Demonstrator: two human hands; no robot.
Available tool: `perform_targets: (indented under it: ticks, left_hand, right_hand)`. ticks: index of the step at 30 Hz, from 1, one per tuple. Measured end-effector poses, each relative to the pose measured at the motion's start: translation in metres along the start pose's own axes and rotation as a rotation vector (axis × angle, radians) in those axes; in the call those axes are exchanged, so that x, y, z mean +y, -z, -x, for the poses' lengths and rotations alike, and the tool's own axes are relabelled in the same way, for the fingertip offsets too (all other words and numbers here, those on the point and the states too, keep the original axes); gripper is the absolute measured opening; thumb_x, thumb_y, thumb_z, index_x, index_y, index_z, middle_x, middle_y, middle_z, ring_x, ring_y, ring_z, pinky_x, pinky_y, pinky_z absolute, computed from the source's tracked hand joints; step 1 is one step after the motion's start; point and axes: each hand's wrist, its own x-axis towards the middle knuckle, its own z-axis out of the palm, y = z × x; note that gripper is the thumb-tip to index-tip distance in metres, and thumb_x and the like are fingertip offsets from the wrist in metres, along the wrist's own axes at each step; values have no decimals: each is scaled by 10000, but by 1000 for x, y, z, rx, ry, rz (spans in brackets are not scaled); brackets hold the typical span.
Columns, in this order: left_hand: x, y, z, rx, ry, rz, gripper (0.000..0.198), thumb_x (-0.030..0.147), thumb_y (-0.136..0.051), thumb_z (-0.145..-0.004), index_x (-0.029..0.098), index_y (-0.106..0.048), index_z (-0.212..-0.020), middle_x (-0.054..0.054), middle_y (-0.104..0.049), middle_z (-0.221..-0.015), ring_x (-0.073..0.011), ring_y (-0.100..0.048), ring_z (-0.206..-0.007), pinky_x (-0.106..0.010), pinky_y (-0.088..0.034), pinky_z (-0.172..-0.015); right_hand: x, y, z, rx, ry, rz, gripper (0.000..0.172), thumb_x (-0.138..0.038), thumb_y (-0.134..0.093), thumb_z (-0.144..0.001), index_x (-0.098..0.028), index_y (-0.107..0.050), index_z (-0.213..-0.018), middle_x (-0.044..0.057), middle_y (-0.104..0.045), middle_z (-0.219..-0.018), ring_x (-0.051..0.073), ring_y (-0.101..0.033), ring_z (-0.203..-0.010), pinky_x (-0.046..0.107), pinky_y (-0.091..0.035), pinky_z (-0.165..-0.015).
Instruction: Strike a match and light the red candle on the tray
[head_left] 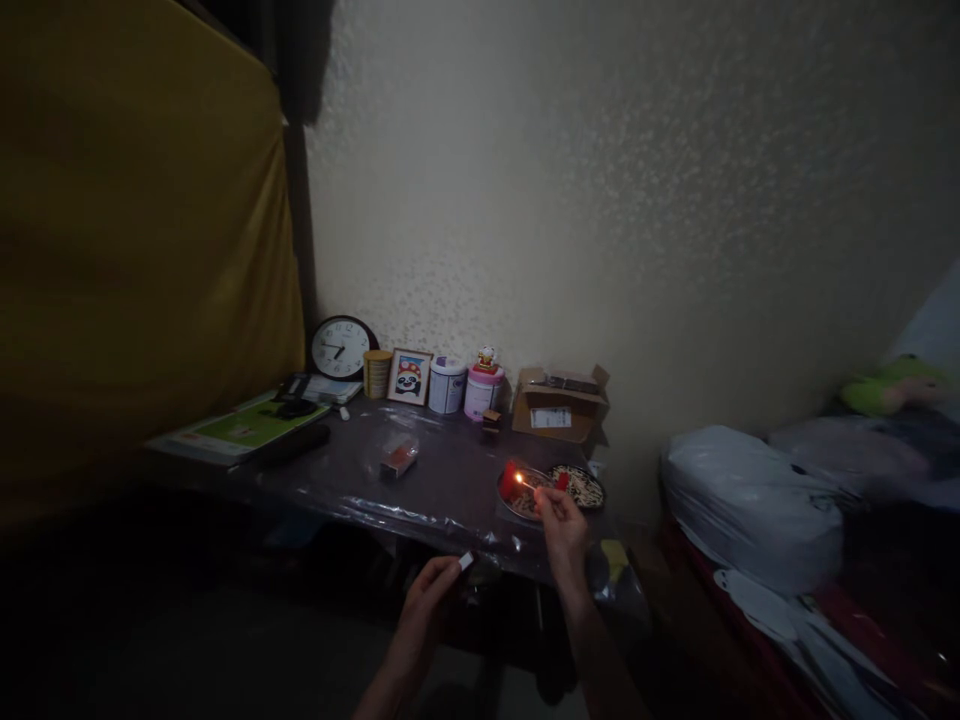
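Note:
Between the fingertips of my right hand (561, 528) is a burning match (527, 485), its flame close to a red candle (510, 480). The candle stands in a round dish (520, 508) of small dark pieces near the table's front right. Beside it is a second dish (589, 487) holding pale sticks and something red. My left hand (431, 588) is closed on a matchbox (466, 561), of which a small white end shows, in front of the table edge. Whether the flame touches the candle's wick I cannot tell.
A plastic-covered table (352, 480) bears a small red box (400, 455), a clock (341, 348), a framed panda picture (409, 377), a white tub (448, 386), a pink tub (482, 392) and an open cardboard box (559, 405). White bags (750, 490) lie at right.

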Motion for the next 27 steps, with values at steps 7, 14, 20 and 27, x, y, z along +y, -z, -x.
perform_targets:
  ticks: [7,14,20,27]
  left_hand:
    - [-1,-1,-2,-7,-5,31,226,379,-697,-629,173,-655,-711,-4,-644,-662,-125,-561,-619,-229,-400,-591]
    - [0,-1,-1,-30,11,77,202,356,-673,-669,164,-645,-725,-12,-647,-656,-123,-571,-627,-235,-412,-615]
    - [0,-3,-1,-19,18,91,229,366,-706,-623,160,-638,-695,0,-619,-616,-117,-549,-597,-234,-406,-593]
    - [1,-1,-1,-12,17,21,221,383,-663,-662,171,-631,-716,-9,-634,-699,-141,-567,-689,-261,-418,-671]
  right_hand:
    - [-3,-8,-15,30,27,29,277,-417,-629,-614,-155,-632,-706,21,-624,-608,164,-558,-550,281,-453,-510]
    - [-5,-13,-24,28,80,85,250,-397,-615,-605,-158,-637,-676,23,-635,-614,164,-561,-568,289,-459,-569]
    - [1,-18,-29,23,88,146,258,-415,-590,-621,-166,-633,-675,26,-643,-611,168,-563,-558,278,-445,-544]
    - [3,-21,-32,4,89,194,252,-417,-565,-635,-175,-624,-674,22,-638,-591,180,-580,-568,285,-454,-560]
